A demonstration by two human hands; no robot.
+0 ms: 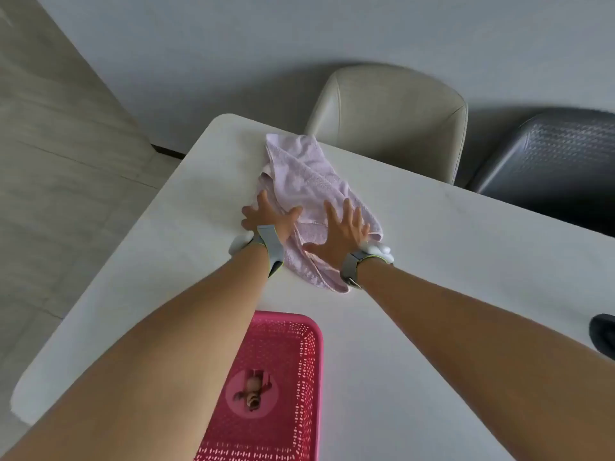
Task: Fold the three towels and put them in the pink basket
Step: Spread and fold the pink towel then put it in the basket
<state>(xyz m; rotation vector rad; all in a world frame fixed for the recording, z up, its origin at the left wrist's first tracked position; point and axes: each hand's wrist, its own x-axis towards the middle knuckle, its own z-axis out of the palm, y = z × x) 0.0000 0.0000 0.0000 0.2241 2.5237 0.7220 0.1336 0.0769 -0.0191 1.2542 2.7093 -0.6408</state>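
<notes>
Both hands flat on a crumpled pale pink towel [309, 191] on the white tabletop [432, 261].

Head view: left hand [269, 221] and right hand [342, 232] press it, fingers spread straight, no grip closed. The pink basket [299, 377], nearer the person, is cut off below; its round sticker is unreadable. Only one towel shows. A dark object [604, 331] is cropped at right.

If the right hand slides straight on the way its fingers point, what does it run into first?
More of the pink towel: the right hand lies flat on its near part, fingers aimed up along the cloth. Past that, probably the table's far edge and the beige chair.
</notes>
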